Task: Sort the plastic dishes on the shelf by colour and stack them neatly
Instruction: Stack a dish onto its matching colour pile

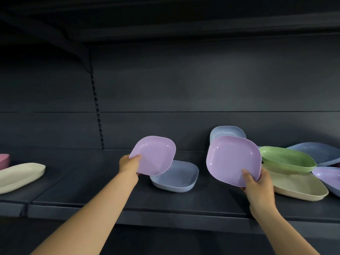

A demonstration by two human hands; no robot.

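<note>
Above the middle of the dark grey metal shelf (184, 201), the left hand (129, 165) pinched a lilac square plastic dish (154, 155) by its near left corner, thumb on the inner face and fingers behind, so that the dish stood tilted with its hollow facing the camera. Directly beneath and behind it, a pale blue square plastic dish (178, 178) lay flat on the shelf, partly hidden by the raised one. Toward the right, the right hand (257, 188) gripped a second, larger-looking lilac square plastic dish (233, 161) at its lower edge, thumb across the inside and fingers curled round the rim; this dish too was held up off the shelf and tipped toward the viewer. Behind it, another pale blue dish (228, 132) leaned upright against the shelf's back panel. Near the right end lay a loose pile: a green plastic dish (287, 158) rested tilted on a cream plastic dish (301, 186), with a blue dish (320, 151) behind them and a lavender dish (329, 178) at the right edge, cut off by the frame. At the left end a long cream dish (20, 176) lay on the neighbouring shelf section, and a pink dish (4, 160) showed just behind it, mostly out of view.
</note>
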